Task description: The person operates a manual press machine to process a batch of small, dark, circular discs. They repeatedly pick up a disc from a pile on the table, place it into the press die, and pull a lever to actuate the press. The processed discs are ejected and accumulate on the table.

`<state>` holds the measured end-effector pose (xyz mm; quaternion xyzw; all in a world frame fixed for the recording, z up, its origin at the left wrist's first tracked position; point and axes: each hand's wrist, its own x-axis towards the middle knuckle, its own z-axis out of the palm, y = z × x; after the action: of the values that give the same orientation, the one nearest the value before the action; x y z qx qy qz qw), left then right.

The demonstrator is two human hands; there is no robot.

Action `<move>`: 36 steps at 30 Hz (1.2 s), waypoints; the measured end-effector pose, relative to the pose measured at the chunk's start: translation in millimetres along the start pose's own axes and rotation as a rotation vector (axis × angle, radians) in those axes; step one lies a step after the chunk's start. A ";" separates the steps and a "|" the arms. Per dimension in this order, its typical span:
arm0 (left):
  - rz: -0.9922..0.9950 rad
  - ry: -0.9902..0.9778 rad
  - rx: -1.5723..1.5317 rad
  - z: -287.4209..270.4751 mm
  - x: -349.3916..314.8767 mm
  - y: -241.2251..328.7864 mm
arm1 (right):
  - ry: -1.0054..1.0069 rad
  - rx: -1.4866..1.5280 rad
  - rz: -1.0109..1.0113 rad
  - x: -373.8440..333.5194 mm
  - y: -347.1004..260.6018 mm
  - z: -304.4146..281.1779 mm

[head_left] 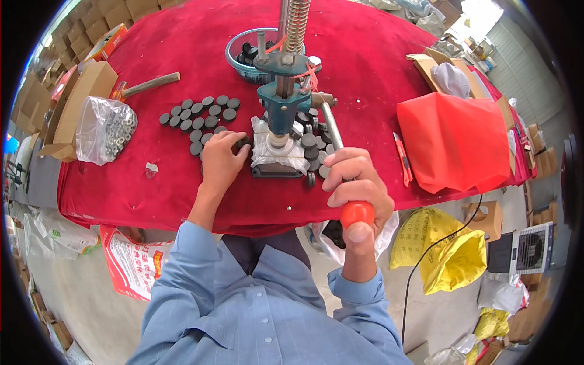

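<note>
Bright, soft light prevails, with washed-out glare at the upper right. Fisheye distortion bows the red tablecloth (pixel 365 58) inside a dark, rounded border.

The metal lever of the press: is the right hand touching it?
Touching. The head view shows the right hand wrapped around the metal lever, beside its red knob.
</note>
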<state>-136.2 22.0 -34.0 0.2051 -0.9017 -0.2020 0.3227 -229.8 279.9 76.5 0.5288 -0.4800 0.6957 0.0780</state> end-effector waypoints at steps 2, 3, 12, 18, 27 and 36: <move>-0.107 -0.010 -0.096 -9.0 -2.2 18.7 | -0.023 -0.003 -0.003 15.4 -3.7 -5.3; -0.083 -0.007 -0.126 -11.5 -5.2 26.4 | -0.020 0.024 -0.007 25.8 -5.2 -4.0; 0.039 0.012 -0.173 18.8 2.8 58.2 | -0.010 0.163 0.206 85.5 -11.6 -9.1; 0.036 0.032 -0.216 23.7 6.6 60.0 | 0.045 0.152 0.134 60.3 -12.0 -1.5; 0.151 0.092 -0.055 -1.0 -8.9 40.2 | 0.116 0.090 0.022 -27.3 9.4 13.3; 0.208 -0.179 0.193 -37.2 -44.0 7.2 | 0.041 0.010 0.006 -22.2 5.3 4.8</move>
<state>-82.1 41.4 -26.0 0.1218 -0.9584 -0.0973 0.2392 -220.4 282.4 55.3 0.5133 -0.4764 0.7091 0.0829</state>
